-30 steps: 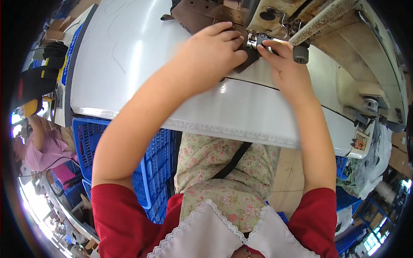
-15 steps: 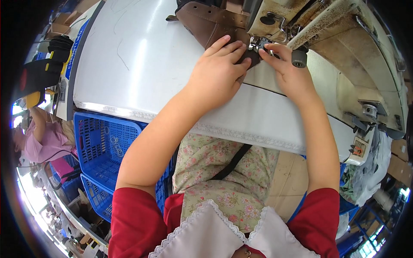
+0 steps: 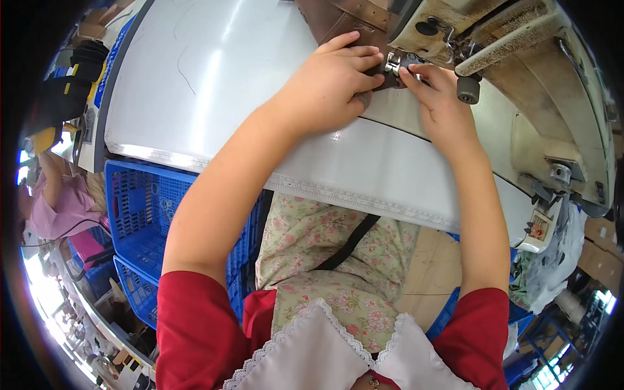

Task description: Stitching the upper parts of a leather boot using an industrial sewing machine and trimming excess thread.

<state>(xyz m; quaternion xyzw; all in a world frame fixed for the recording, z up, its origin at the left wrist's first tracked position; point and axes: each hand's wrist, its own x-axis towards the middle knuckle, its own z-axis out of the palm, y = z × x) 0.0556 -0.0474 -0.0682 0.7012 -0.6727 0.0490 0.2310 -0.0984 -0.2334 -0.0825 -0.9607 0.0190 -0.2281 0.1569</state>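
A brown leather shoe upper (image 3: 335, 21) lies on the white bed of a sewing machine (image 3: 513, 58), its near edge at the metal presser foot (image 3: 392, 63). A band with punched holes crosses its far part, which runs out of the picture. Flat on the leather, just left of the foot, rests my left hand (image 3: 335, 81) with fingers spread; its thumb is by a grey bit of lining at the near edge. My right hand (image 3: 442, 101) is closed at the foot's right side, thumb and forefinger close together. What lies between those fingertips is hidden.
A ruler strip (image 3: 338, 195) runs along the table's front edge. Stacked blue plastic baskets (image 3: 133, 221) stand below it at the left, one holding pale rings. Farther left is a person in pink (image 3: 62, 205). Clear plastic wrap (image 3: 556, 260) hangs at the right.
The shoe upper has swung round and shifted away and to the right beside the foot, its tab leaving the picture. My left hand went along slightly; my right stays by the foot. The view shifted a little.
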